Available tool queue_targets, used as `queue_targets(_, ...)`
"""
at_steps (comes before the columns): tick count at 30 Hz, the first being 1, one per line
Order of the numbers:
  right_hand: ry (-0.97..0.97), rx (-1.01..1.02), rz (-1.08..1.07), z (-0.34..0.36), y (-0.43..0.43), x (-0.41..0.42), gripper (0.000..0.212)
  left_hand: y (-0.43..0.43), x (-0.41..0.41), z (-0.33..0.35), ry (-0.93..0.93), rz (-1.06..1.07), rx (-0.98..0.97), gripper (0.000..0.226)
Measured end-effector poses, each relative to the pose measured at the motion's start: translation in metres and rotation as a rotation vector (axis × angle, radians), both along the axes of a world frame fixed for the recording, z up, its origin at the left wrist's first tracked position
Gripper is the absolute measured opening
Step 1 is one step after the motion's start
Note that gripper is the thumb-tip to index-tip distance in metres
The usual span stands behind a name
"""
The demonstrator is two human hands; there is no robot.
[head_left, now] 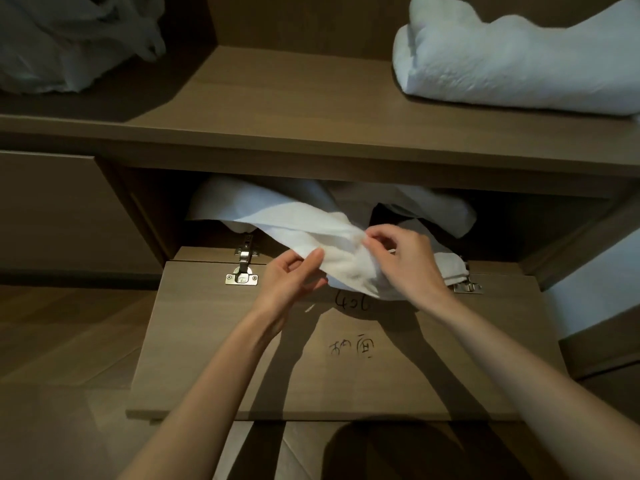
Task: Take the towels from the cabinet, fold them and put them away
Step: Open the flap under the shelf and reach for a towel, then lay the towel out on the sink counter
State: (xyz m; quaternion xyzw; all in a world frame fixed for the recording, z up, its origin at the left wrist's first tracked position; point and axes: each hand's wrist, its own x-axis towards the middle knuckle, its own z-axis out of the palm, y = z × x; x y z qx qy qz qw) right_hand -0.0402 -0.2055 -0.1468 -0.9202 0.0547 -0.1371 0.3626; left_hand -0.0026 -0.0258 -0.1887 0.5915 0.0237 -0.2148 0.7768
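Observation:
A white towel (304, 226) trails out of the low cabinet compartment (540, 220) over its folded-down door (346, 368). My left hand (291, 282) pinches the towel's near edge between thumb and fingers. My right hand (405, 261) grips the same towel a little to the right, from above. More crumpled white towels (436, 206) lie inside the compartment behind it, partly hidden in shadow. A folded white towel (502, 60) rests on the shelf above at the right.
The wooden shelf (277, 109) runs across above the compartment. A crumpled pale plastic bag (69, 43) sits at its left end. Metal hinges (242, 271) join the door to the cabinet. Handwritten marks (351, 348) are on the door. Wooden floor (62, 341) lies to the left.

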Motion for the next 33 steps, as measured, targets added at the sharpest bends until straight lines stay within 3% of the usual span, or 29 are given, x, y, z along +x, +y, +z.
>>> queue_targets(5, -0.150, 0.164, -0.180, 0.024, -0.013, -0.005, 0.012, 0.026, -0.010, 0.016, -0.121, 0.064, 0.107, 0.024)
queue_targets(9, -0.181, 0.244, -0.091, 0.064, -0.013, -0.007, 0.011, 0.043, -0.008, 0.055, -0.286, 0.116, 0.203, 0.005)
queue_targets(10, -0.191, 0.233, -0.068, 0.078, -0.011, -0.007, 0.011, 0.045, -0.007, 0.069, -0.314, 0.141, 0.222, 0.009)
queue_targets(17, -0.170, 0.187, -0.037, 0.200, 0.002, 0.008, 0.009, 0.049, 0.002, 0.197, -0.431, 0.196, 0.419, 0.027)
queue_targets(24, 0.060, 0.174, -0.003, 0.379, -0.005, 0.018, 0.013, 0.050, 0.015, 0.369, -0.502, 0.143, 0.583, 0.016)
queue_targets(28, 0.341, 0.157, 0.131, 0.491, -0.004, 0.015, 0.047, 0.047, 0.012, 0.482, -0.559, 0.060, 0.625, 0.015)
queue_targets(31, 0.420, -0.070, 0.265, 0.574, -0.009, 0.010, 0.085, 0.051, 0.009, 0.569, -0.583, 0.085, 0.656, 0.013)
queue_targets(33, 0.453, -0.210, 0.337, 0.626, -0.013, 0.007, 0.083, 0.055, 0.008, 0.625, -0.591, 0.106, 0.652, 0.017)
